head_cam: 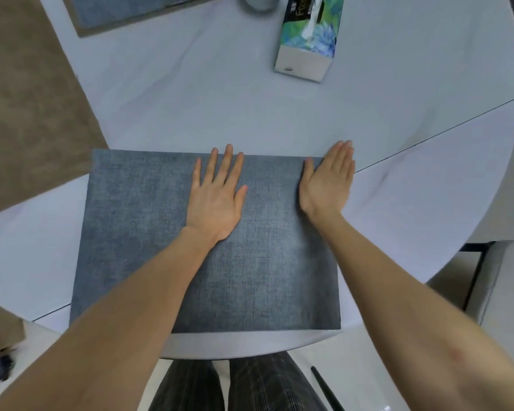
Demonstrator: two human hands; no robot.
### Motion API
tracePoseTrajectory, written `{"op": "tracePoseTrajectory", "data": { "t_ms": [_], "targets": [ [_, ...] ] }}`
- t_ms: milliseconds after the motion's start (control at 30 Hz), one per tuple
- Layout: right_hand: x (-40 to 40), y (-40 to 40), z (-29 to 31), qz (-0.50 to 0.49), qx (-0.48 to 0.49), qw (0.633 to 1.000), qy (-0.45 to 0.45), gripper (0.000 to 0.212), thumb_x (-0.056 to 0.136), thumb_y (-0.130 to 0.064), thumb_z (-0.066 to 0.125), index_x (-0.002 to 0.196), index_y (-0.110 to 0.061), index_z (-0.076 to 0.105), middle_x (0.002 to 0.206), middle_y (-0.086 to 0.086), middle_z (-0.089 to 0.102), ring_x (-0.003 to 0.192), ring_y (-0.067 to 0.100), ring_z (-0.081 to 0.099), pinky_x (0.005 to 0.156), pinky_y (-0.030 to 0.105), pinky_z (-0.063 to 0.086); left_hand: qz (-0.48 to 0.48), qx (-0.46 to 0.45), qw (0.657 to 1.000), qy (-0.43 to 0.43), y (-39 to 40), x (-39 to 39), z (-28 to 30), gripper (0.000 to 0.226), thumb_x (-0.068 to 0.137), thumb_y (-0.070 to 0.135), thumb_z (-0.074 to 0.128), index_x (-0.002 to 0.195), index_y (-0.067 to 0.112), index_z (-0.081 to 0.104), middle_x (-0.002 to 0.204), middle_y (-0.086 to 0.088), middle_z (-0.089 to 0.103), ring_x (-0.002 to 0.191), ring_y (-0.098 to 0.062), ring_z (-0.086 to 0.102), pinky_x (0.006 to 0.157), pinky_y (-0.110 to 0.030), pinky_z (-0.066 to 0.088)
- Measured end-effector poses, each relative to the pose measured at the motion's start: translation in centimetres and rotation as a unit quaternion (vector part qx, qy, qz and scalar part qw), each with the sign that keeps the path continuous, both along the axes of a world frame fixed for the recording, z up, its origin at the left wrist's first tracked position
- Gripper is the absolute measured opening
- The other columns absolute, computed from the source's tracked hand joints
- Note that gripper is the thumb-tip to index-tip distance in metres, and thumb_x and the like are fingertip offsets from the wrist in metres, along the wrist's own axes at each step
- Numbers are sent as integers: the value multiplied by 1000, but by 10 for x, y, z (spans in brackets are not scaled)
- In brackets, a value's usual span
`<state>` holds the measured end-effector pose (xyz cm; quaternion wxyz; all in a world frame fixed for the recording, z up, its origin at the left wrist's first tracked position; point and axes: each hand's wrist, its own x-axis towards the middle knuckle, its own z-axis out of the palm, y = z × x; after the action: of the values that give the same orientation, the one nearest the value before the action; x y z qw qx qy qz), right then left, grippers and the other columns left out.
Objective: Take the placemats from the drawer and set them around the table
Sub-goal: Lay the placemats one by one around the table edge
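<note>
- Grey-blue woven placemat (172,247) lies flat on the round white table (398,221), at the near edge just in front of the person; its near long side runs close along the table's rim
- left hand (215,197) rests palm down on the mat's far middle, fingers straight and spread, gripping nothing; right hand (328,179) lies flat at the mat's far right corner, fingers straight and together, partly on the mat's right edge and partly on the bare table, also gripping nothing
- by my reading, the step in hand is the final smoothing and squaring of this mat at its seat; it looks already placed, so only a small nudge seems left
- long axis of the mat runs left to right across the view, short sides pointing away from the person; the far edge tilts slightly, the right end sitting a little nearer than the left
- a second placemat (116,10) shows at the far left of the table, cut off by the top of the frame; it seems set already
- a tissue box (307,40) stands well beyond the near mat, toward the table's middle
- next move likely calls for lifting both palms off without dragging the mat, then fetching another mat for a remaining seat; whether any remain in the drawer cannot be told, as the drawer is out of view
</note>
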<state>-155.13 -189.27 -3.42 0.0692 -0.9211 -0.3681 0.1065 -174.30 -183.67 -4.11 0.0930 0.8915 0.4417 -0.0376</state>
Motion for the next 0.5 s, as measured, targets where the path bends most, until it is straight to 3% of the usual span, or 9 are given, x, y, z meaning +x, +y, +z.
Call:
{"op": "tracePoseTrajectory", "data": {
  "t_ms": [133,333,400,467,500],
  "targets": [
    [-53,-30,-8,117,20,993,-19,67,100,-43,21,151,-3,7,160,12,6,148,22,4,121,34,0,-5,-1,1000,-6,0,0,-1,62,100,44,12,155,16,11,162,-6,8,150,-28,6,121,-50,6],
    [10,6,-4,-10,-14,1000,17,67,101,-40,20,150,-1,-2,160,13,-4,148,21,-5,121,35,-4,-5,-36,999,-13,2,0,3,61,100,44,12,155,18,9,163,-4,2,150,-25,0,121,-46,-2],
    [-12,7,3,-5,2,1000,7,69,101,-40,23,150,2,-1,159,17,-3,148,24,-4,121,36,-5,8,-115,989,-93,9,-1,13,56,105,37,20,155,17,8,163,-2,0,150,-19,-3,121,-39,-6],
    [-55,7,13,72,56,996,-5,67,101,-37,27,150,2,4,159,18,1,148,26,-1,121,36,-5,57,-209,948,-232,19,-14,28,52,106,24,27,154,13,12,162,-3,4,149,-12,2,120,-27,-5],
    [-81,10,16,121,78,990,3,65,100,-35,29,150,1,7,159,17,3,148,26,0,120,35,-5,88,-206,931,-288,25,-26,33,50,106,19,29,153,10,16,162,-4,9,149,-11,7,119,-22,-2]
  ]
}}
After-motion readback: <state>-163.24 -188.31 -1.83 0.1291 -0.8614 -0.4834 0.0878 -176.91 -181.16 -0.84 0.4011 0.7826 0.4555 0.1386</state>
